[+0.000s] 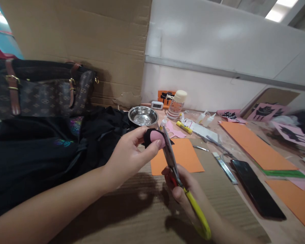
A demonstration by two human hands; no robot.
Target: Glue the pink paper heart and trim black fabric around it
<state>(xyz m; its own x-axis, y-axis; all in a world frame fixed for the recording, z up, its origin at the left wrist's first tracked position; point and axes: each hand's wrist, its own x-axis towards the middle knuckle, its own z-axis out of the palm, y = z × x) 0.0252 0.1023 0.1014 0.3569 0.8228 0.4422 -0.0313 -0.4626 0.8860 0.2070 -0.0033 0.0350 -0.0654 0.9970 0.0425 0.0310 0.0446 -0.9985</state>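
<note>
My left hand (132,154) pinches a small piece of black and pink paper (156,136) between thumb and fingers, above the work surface. Around a pair of scissors (173,166) with a yellow handle and a bit of red near the pivot, my right hand (184,188) is closed. The blades point up and away, right beside the paper's right edge; whether they touch or cut it I cannot tell. Beneath both hands lie an orange paper sheet (188,157) and a brown cardboard mat (132,210).
A metal bowl (143,117), a bottle (176,105) and a yellow glue stick (184,127) stand or lie behind my hands. On the right are a black phone (258,189), a cutter knife (225,167) and orange sheets (256,145). Black cloth (53,152) and a handbag (40,89) fill the left.
</note>
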